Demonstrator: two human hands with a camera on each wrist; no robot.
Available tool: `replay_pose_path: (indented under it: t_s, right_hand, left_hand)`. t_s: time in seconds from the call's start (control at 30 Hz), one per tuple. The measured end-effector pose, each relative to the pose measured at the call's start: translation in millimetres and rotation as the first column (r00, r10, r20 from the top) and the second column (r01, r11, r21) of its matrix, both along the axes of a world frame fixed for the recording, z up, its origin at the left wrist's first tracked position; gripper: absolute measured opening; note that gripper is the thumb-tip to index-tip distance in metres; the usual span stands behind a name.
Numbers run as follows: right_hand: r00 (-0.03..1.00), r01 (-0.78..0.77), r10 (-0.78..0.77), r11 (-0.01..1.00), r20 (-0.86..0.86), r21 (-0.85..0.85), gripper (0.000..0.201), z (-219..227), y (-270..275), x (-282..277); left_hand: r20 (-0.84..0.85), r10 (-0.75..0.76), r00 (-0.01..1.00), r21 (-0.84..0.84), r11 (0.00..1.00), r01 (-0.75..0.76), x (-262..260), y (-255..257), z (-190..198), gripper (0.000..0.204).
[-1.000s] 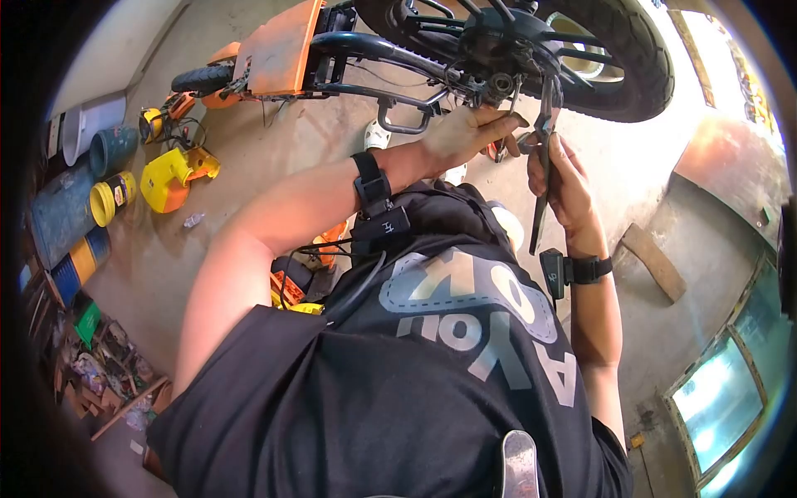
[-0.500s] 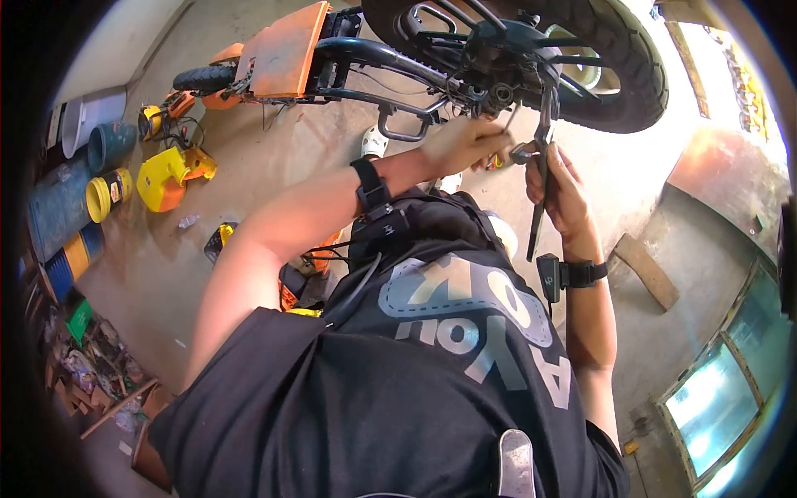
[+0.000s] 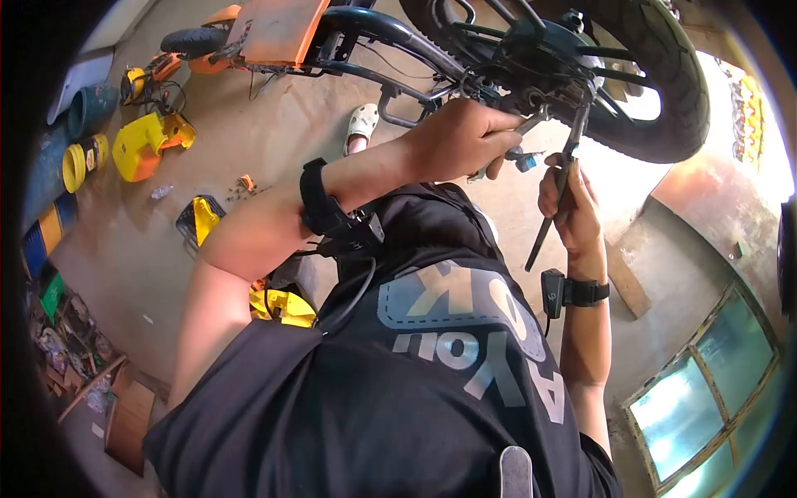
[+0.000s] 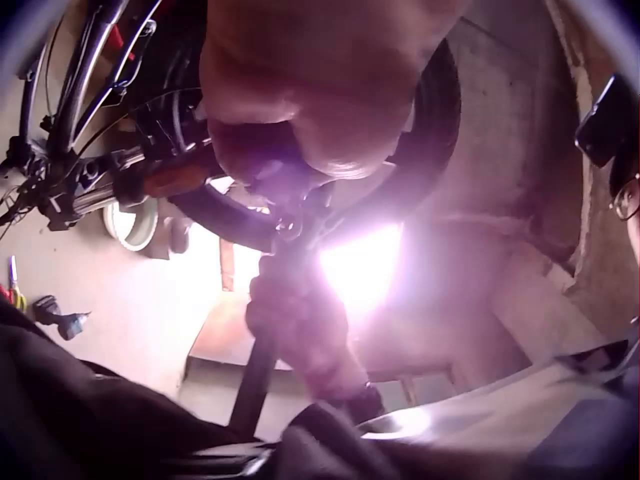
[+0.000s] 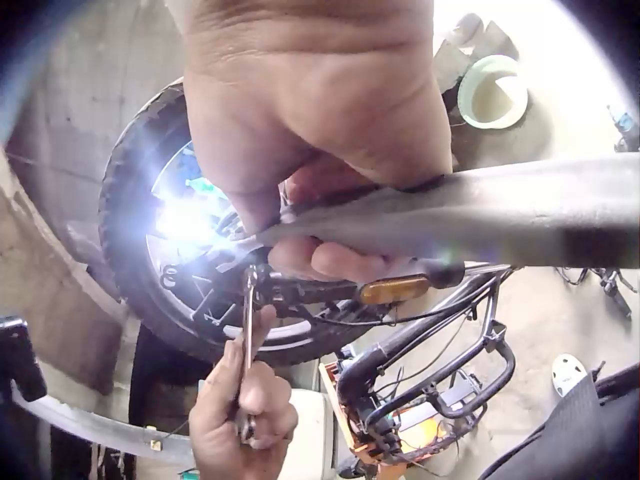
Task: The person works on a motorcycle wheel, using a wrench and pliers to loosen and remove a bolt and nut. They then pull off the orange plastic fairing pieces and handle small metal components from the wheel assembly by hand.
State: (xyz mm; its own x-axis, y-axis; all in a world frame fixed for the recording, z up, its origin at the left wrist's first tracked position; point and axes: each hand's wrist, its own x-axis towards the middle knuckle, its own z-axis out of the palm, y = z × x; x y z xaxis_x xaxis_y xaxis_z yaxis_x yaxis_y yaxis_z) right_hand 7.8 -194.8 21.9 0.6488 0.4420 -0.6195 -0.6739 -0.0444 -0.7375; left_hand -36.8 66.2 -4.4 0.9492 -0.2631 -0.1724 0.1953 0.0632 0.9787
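Note:
In the head view my left hand (image 3: 461, 145) grips a shiny wrench (image 3: 534, 120), whose far end meets the axle area beside the wheel hub (image 3: 544, 62). The right wrist view shows this wrench (image 5: 249, 335) held upright between curled fingers and thumb. My right hand (image 3: 573, 203) holds a long metal bar-like tool (image 3: 544, 236), its upper end overlapping the hub side; I cannot tell the tool's kind. Seen close up, its grey shaft (image 5: 540, 212) runs through the right fingers (image 5: 345, 262). The black-tyred wheel (image 3: 685, 124) belongs to a dark frame (image 3: 415, 46) with an orange panel (image 3: 282, 29).
On the floor at left lie yellow plastic parts (image 3: 149, 149), with buckets (image 3: 83, 158) along the wall. A wooden board (image 3: 628, 286) lies at right near a framed glass window (image 3: 681, 415). Behind the wheel stands a pale bucket (image 5: 492, 92). A white clog (image 3: 363, 122) shows below the frame.
My left hand, earlier pinching the upright wrench with its fingertips, now wraps its handle, and the wrench slants lower. The head view has swung, so the wheel sits further right. My right hand keeps its hold.

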Motion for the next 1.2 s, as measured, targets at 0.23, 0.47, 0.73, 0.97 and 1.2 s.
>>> replay_pose_path:
  t_s: [0.23,0.47,0.73,0.97,1.2]
  right_hand:
    - [0.999,-0.033,0.033,0.999,-0.007,0.039,0.042,-3,-4,2]
    - [0.999,-0.019,0.02,0.999,-0.025,0.037,0.041,-2,-5,2]
    - [1.0,-0.014,0.016,0.997,-0.024,0.069,0.039,-3,-5,2]
    - [1.0,0.012,-0.011,0.998,-0.023,0.066,0.038,-2,-4,1]
    - [1.0,0.022,-0.021,0.996,-0.017,0.087,0.037,-4,-5,0]
  left_hand:
    - [0.21,0.105,0.972,0.244,0.957,-0.156,13,9,-2,0.023]
    - [0.25,0.046,0.967,0.312,0.942,-0.126,34,15,5,0.025]
    - [0.182,-0.058,0.982,0.368,0.93,-0.013,44,18,20,0.03]
    - [-0.086,-0.135,0.987,0.245,0.958,0.152,61,19,36,0.029]
    - [0.038,-0.086,0.996,0.429,0.901,0.061,55,3,36,0.026]
